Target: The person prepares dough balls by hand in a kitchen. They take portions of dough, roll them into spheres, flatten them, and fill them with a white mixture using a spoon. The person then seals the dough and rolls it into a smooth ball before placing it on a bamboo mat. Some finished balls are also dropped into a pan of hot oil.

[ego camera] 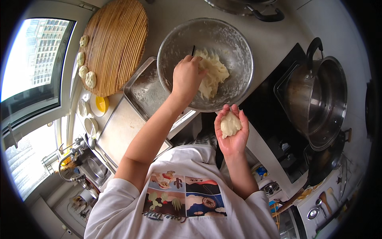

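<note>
Inside a large steel mixing bowl point(238, 92), my left hand point(188, 74) reaches down at the edge of a sticky, pale mass of dough point(215, 71). Its fingers are bent, and what lies between them is hidden. A thin dark stick point(193, 50) shows just above those fingers; whether they hold it cannot be seen. My right hand point(233, 131), palm up just outside the bowl's near rim, cups a small lump of dough point(230, 125) with its fingers curled around it. Several dough pieces point(90, 79) lie along the left edge of a round slatted mat point(115, 44).
A metal tray point(138, 86) sits partly under the bowl's left side. To the right, a large steel pot point(319, 101) stands on a black cooktop point(262, 98). Small bowls point(100, 105), a sink point(95, 170) and an open window point(38, 59) are at left.
</note>
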Demonstrator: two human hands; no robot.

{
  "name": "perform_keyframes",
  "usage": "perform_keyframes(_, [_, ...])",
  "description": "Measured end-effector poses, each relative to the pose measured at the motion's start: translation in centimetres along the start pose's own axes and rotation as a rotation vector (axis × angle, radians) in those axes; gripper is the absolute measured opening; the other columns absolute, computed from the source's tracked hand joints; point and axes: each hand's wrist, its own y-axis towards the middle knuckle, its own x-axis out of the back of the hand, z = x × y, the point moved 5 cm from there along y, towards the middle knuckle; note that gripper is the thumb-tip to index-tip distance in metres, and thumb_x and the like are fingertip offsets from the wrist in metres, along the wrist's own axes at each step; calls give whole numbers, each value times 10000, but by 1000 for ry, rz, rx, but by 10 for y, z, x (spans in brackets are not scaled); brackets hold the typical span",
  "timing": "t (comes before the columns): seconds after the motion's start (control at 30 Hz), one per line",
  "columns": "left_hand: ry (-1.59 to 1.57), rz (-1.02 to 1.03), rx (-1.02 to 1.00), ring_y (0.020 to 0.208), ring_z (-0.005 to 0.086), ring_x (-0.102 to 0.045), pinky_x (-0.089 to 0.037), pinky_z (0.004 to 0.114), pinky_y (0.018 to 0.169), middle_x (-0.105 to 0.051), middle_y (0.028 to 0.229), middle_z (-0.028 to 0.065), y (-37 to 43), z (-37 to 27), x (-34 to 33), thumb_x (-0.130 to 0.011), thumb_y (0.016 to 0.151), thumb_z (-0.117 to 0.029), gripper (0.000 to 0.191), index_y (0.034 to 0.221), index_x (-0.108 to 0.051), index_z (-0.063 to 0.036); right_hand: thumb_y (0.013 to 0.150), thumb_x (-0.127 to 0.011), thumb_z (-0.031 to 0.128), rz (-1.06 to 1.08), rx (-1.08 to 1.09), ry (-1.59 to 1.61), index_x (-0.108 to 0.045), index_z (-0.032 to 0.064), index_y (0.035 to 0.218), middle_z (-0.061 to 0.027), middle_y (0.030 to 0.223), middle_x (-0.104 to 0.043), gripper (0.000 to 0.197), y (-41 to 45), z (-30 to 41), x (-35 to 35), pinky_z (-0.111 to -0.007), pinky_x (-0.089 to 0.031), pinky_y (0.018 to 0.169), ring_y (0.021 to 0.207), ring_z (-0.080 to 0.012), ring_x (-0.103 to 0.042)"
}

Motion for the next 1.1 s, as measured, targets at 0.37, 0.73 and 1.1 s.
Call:
perform_keyframes(0.37, [-763,256,483,745,159,-646,-526,283,698,-668,855,73,10,39,-11,-725,751,-42,201,929,-673,34,932,-580,211,-12,-36,-17,-627,48,1029,-107,1057,-602,195,3,0,-11,-358,-510,934,1002,-224,-584])
perform_keyframes(0.73, [-604,294,-376,1292,278,-457,-239,531,1100,-496,1361,130,-81,-52,121,-546,915,-478,568,1309,-557,-68,965,-487,447,75,-158,-51,-603,73,1133,-117,1143,-614,426,15,-44,-47,-425,-437,1040,1114,-240,-573])
perform_keyframes(1.1, [114,128,-535,1371,264,-366,-151,615,1141,-541,1352,-25,-167,-13,167,-586,838,-488,503,1270,-616,-232,824,-667,29,131,-282,-405,-499,128,1179,-62,1130,-573,405,-4,-132,-54,-366,-441,1024,1055,-183,-578])
